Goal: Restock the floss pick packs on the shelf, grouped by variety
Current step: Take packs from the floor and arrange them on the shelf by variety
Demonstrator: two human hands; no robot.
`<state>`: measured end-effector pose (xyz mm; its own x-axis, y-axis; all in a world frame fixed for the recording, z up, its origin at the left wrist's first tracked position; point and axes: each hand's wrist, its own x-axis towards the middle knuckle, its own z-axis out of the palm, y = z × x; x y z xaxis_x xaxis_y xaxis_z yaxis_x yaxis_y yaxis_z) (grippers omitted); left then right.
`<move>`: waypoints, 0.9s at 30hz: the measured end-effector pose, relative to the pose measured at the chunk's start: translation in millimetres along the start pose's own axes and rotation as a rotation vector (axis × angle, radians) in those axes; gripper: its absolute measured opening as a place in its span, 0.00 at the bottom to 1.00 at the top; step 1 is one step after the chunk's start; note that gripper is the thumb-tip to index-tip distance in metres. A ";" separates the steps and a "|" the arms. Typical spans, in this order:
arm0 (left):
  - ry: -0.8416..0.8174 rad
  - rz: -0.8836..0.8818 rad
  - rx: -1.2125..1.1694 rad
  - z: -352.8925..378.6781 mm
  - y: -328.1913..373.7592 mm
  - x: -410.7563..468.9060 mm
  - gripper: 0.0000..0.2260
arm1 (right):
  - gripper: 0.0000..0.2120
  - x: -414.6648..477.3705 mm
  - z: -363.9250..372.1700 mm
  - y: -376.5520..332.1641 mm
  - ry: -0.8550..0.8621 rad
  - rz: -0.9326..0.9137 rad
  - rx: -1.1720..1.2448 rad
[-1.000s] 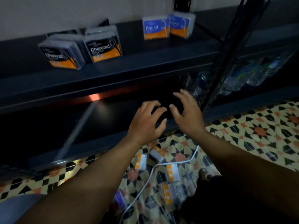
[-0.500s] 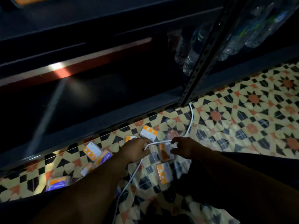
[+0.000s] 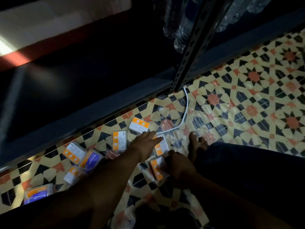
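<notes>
Several floss pick packs with orange and white labels lie scattered on the patterned floor in front of the dark shelf's bottom rail [image 3: 105, 104]. My left hand [image 3: 145, 141] is stretched flat, fingers apart, its fingertips resting over one pack [image 3: 162, 147]. My right hand [image 3: 179, 166] curls around the right edge of another pack [image 3: 156, 169] lying on the floor. More packs sit further left: one [image 3: 139, 124], one [image 3: 120, 140], a purple "Smooth" pack [image 3: 91, 160] and another purple one [image 3: 37, 195].
A white cable [image 3: 185, 111] runs from the shelf upright [image 3: 189, 60] across the floor under my left fingertips. Plastic water bottles [image 3: 181, 25] stand on the low shelf behind the upright. A bare foot [image 3: 196, 142] rests beside my right hand.
The view has dropped from the upper shelf to the floor. Both hands came down to the scattered packs; my right hand has closed on one, my left has spread over another.
</notes>
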<state>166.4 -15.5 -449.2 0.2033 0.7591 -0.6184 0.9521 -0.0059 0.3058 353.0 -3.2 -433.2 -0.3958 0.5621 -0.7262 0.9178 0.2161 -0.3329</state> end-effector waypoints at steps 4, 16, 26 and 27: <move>-0.013 0.115 0.207 3.5 3.9 12.6 0.39 | 0.32 1.4 21.3 4.3 -0.008 0.054 0.068; 0.272 0.211 0.391 21.4 -24.9 16.3 0.26 | 0.45 9.8 52.7 -8.3 0.004 0.141 0.013; 0.222 0.055 0.007 22.7 -44.5 -13.5 0.31 | 0.39 7.5 15.2 13.8 0.053 -0.090 0.115; 0.244 0.038 -0.026 24.4 -43.1 -14.6 0.31 | 0.38 7.0 11.5 12.7 0.082 -0.098 0.134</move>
<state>127.9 -42.2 -471.0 0.1746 0.8934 -0.4139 0.9381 -0.0232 0.3456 361.6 -5.7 -449.4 -0.4742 0.6084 -0.6364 0.8606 0.1677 -0.4809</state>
